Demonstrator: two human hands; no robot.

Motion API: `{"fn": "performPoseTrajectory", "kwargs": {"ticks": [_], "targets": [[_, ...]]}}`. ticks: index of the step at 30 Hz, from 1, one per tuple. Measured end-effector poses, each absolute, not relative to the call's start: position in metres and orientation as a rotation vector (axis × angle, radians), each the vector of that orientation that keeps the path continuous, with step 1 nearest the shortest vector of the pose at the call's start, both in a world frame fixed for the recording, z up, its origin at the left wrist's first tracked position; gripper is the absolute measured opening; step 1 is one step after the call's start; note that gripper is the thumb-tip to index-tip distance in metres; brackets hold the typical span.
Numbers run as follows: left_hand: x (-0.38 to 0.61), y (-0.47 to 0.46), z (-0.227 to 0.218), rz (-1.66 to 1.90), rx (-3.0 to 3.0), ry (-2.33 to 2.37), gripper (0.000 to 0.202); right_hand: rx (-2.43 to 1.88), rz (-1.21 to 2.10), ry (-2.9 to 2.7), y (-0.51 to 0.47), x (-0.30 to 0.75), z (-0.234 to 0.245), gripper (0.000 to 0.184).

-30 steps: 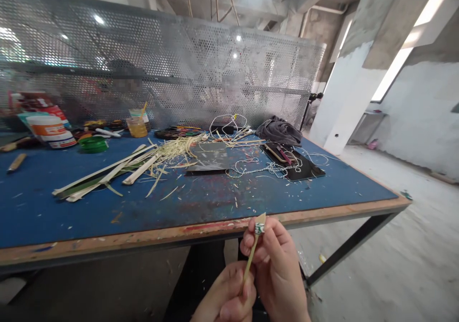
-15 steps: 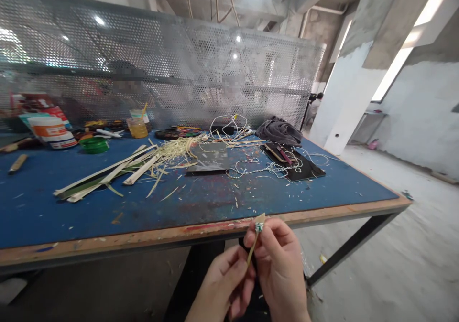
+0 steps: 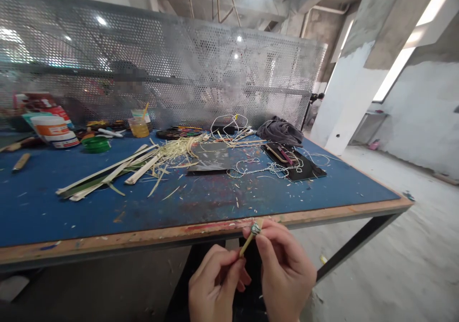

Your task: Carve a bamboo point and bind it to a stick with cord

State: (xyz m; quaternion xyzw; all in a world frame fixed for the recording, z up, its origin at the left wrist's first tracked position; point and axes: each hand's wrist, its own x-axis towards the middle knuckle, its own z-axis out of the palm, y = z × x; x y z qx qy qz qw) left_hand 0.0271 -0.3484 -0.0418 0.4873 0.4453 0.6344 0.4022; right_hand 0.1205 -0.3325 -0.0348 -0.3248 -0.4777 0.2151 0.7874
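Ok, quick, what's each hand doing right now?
Left hand: closed, pinching the lower end of the thin bamboo stick.
Right hand: closed, pinching the stick's wrapped tip.

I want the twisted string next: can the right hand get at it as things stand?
Likely yes, but not freely: the right hand pinches the bamboo stick with the left hand; only shavings lie before the string.
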Motion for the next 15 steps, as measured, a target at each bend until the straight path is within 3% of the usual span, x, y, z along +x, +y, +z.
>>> {"fn": "performPoseTrajectory", "kwargs": {"ticks": [6, 15], "targets": [[0.0357, -0.3542, -0.0451, 1.539, 1.108, 1.063, 0.032, -0.635, 0.761, -0.995, -0.3347, 0.1258, -0.03, 0.016], [0.0371, -0.3525, -0.0489, 1.678, 1.207, 1.039, 0.022, -0.496, 1.149, -0.748, -0.3307, 0.1284, -0.0263, 0.007]]}}
